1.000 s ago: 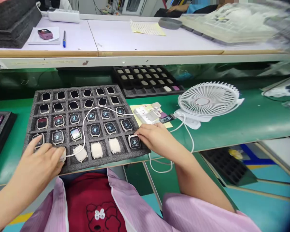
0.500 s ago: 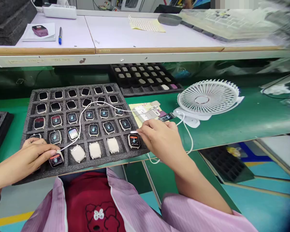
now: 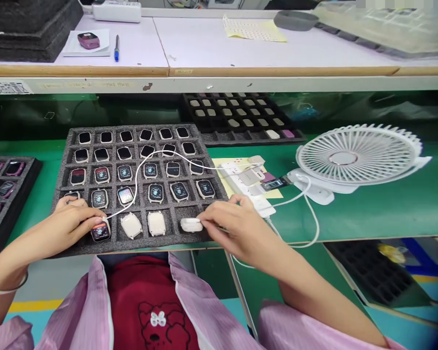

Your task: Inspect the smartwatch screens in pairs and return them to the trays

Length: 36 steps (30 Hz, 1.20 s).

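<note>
A dark foam tray [image 3: 142, 247] holds rows of smartwatches in square pockets. My left hand [image 3: 73, 221], fingers pinched, is on a white cable's end at the top edge of a lit smartwatch [image 3: 101, 232] in the front left. The white cable [image 3: 136, 175] arcs from there across the tray to the right. My right hand [image 3: 241, 228] pinches a white charging puck [image 3: 191, 220] against a pale watch [image 3: 191, 227], which stands tilted in its front-row pocket. Between the hands, two pale watches [image 3: 156, 223] lie face down. My right hand hides the front right pocket.
A white power strip [image 3: 237, 181] lies on yellow paper right of the tray. Beyond it stands a white fan [image 3: 357, 155] with looping cables. Another watch tray [image 3: 241, 138] sits under the shelf [image 3: 211, 85]; one with purple watches [image 3: 32, 170] is at left.
My right hand has moved the puck from above the front right watch to the pale watch beside it, which now stands tilted. My left hand stays at the lit watch. The whole view has shifted.
</note>
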Motion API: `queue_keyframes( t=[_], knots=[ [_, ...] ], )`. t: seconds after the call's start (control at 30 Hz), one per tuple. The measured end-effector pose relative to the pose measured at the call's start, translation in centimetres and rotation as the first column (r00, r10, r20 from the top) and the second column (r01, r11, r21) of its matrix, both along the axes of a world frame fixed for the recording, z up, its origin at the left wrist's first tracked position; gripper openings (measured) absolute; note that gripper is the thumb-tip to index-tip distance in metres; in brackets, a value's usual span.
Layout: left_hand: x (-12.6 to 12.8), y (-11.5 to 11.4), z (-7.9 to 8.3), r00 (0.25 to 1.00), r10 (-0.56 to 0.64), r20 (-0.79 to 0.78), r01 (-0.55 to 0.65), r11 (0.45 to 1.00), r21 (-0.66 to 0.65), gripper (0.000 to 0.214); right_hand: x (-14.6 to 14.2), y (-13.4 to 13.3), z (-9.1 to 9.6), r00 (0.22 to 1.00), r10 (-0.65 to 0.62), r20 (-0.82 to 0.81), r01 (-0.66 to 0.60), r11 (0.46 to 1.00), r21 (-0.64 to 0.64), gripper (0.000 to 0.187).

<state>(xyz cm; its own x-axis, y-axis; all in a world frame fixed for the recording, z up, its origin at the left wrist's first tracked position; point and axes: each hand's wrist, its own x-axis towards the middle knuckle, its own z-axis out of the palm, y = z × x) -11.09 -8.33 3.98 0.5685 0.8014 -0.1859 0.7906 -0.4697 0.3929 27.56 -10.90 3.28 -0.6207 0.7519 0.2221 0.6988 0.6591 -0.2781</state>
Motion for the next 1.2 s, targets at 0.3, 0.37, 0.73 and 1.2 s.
queue_keyframes(
  t=[0.3, 0.37, 0.73, 1.2],
  knots=[
    [0.2, -0.2, 0.0, 1.000, 0.019, -0.022, -0.020, 0.998, -0.066, 0.045, -1.0, 2.0, -1.7, 0.968, -0.064, 0.244, 0.041, 0.995, 0.095, 0.032],
    [0.3, -0.1, 0.0, 0.999, 0.027, -0.030, -0.030, 0.995, -0.098, 0.048, -1.2, 2.1, -1.6, 0.965, -0.056, 0.256, 0.034, 0.995, 0.091, 0.031],
    [0.4, 0.1, 0.1, 0.997, 0.069, -0.025, -0.072, 0.989, -0.133, 0.048, -1.9, 2.1, -1.5, 0.946, -0.103, 0.307, 0.063, 0.989, 0.135, 0.030],
    [0.3, 0.0, -0.1, 1.000, 0.016, -0.023, -0.018, 0.996, -0.091, 0.044, -5.2, -1.0, 0.1, 0.992, -0.016, 0.129, 0.000, 0.992, 0.125, 0.024]
  ],
)
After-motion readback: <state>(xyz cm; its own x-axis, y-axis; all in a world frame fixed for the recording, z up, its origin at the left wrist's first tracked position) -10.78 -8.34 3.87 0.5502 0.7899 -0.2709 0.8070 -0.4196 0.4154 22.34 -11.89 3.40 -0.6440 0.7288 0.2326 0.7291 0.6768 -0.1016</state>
